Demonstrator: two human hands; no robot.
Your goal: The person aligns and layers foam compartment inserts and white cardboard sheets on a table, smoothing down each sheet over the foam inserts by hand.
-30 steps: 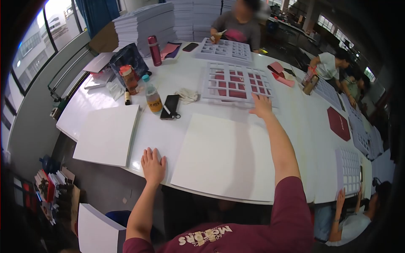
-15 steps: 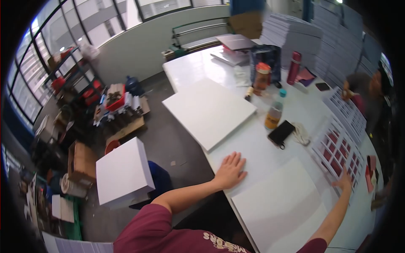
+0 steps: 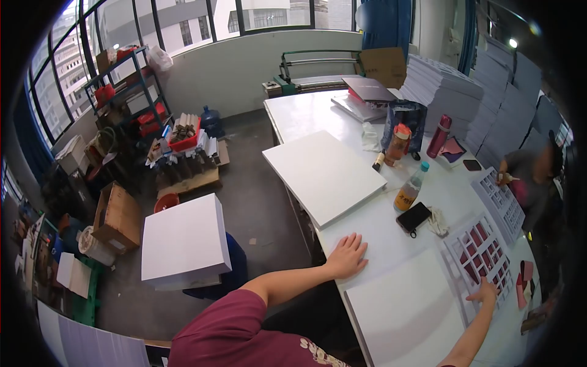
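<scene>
My left hand (image 3: 347, 255) lies flat on the white table (image 3: 382, 235), its fingers spread, between two white boards. One board (image 3: 324, 174) is beyond it and juts over the table edge; the other board (image 3: 406, 306) is nearer my body. On the right, my right hand (image 3: 484, 292) rests with fingers apart on the near edge of a white grid frame (image 3: 480, 257), which shows dark red through its openings. Neither hand holds anything. A black phone (image 3: 414, 218) and a bottle with a teal cap (image 3: 411, 188) stand or lie beyond my left hand.
A white stack (image 3: 183, 238) sits on a blue support left of the table. Farther back are an orange-lidded bottle (image 3: 398, 145), a red flask (image 3: 439, 136), a dark bag (image 3: 405, 125) and tall stacks (image 3: 443, 92). Another person (image 3: 532, 183) works beside a second grid frame (image 3: 498, 205).
The view has swung left, bringing the shelves, floor and white stack into sight. Both hands remain in place on the table and the grid frame.
</scene>
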